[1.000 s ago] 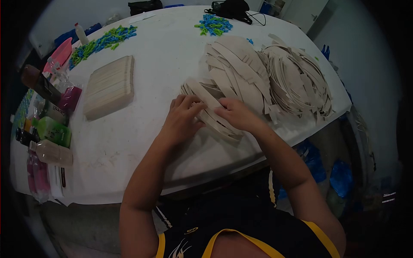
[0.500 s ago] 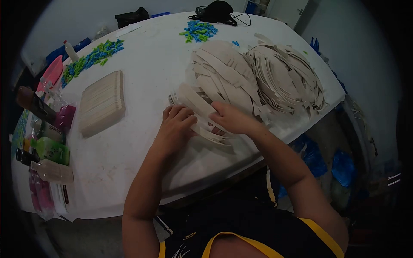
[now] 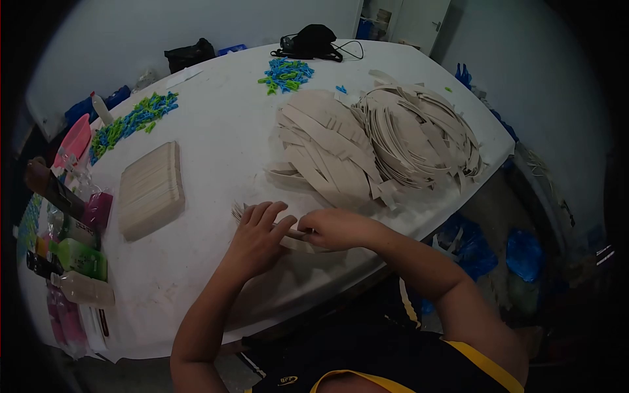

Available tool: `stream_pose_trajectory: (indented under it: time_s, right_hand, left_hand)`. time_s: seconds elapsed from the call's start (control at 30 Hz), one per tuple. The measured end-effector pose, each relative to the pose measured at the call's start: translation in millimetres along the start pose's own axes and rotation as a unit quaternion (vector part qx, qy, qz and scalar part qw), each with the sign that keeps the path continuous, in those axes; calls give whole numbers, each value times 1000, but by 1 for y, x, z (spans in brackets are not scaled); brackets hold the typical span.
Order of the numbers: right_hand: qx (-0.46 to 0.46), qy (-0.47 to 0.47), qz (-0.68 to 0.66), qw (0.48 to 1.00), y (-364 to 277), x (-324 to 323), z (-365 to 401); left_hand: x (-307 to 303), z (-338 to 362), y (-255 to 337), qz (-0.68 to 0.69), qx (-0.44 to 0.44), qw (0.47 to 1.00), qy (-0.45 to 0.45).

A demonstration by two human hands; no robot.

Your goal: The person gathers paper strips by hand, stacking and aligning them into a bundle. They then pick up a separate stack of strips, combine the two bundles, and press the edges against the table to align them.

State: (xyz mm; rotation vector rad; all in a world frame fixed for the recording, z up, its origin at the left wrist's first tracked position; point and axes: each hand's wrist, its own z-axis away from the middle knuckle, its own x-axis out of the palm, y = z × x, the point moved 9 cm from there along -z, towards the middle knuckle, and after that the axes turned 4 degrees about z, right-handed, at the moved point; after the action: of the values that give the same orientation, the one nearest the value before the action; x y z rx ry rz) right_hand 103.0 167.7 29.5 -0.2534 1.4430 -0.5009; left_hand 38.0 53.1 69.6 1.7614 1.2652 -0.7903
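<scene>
A small bundle of beige, cardboard-like strips [image 3: 303,246] lies low over the near part of the table, between my two hands. My left hand [image 3: 257,237] curls around its left part, with the fanned strip ends poking out behind the fingers. With fingers pinched together, my right hand [image 3: 335,229] grips the bundle near its middle; the fingertips are partly hidden. Beyond the hands is a large heap of loose beige strips [image 3: 321,141], and touching it on the right is a coiled heap of similar strips [image 3: 419,137].
A neat beige stack [image 3: 152,190] sits on the left of the white table [image 3: 216,137]. Blue and green clips [image 3: 134,121] lie behind it, with another clip pile [image 3: 287,75] farther back. Bottles [image 3: 82,259] line the left edge. A black cap-like item [image 3: 314,42] rests at the back.
The view has tilted upward. My right hand has come down and closer to my left, and the wide strip it held up now lies against the bundle or is hidden.
</scene>
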Motion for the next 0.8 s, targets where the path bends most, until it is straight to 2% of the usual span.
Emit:
stream_pose_trajectory:
  time_s: [0.07, 0.13, 0.2, 0.27, 0.33, 0.37, 0.43, 0.5, 0.57, 0.63, 0.8]
  right_hand:
    - [-15, -57, -38, 998, -1, -10, 1]
    - [11, 63, -75, 995, 11, -65, -8]
    - [71, 190, -55, 978, 32, -132, -25]
    - [125, 302, 96, 940, 51, -189, -47]
    - [196, 268, 162, 929, 84, -210, -85]
    - [191, 266, 164, 930, 93, -215, -102]
    - [292, 165, 205, 919, 130, -208, -131]
    - [287, 140, 182, 930, 166, -204, -159]
    - [284, 113, 158, 939, 172, -201, -169]
    - [293, 83, 198, 932, 163, -204, -169]
    - [285, 78, 177, 939, 152, -200, -163]
  left_hand:
    - [2, -4, -3, -7, 22, 1000, 6]
    - [21, 0, -11, 0, 40, 999, -20]
    - [30, 2, -13, 9, 58, 997, -45]
    - [36, 4, -16, 27, 49, 996, -69]
    - [36, 4, -18, 36, 54, 995, -69]
    - [36, 4, -17, 45, 63, 994, -74]
    - [34, 5, -17, 48, 63, 995, -66]
    - [33, 7, -17, 51, 63, 995, -60]
    - [33, 10, -17, 64, 67, 994, -56]
    - [32, 11, -18, 69, 63, 994, -55]
    - [33, 12, -19, 76, 64, 993, -67]
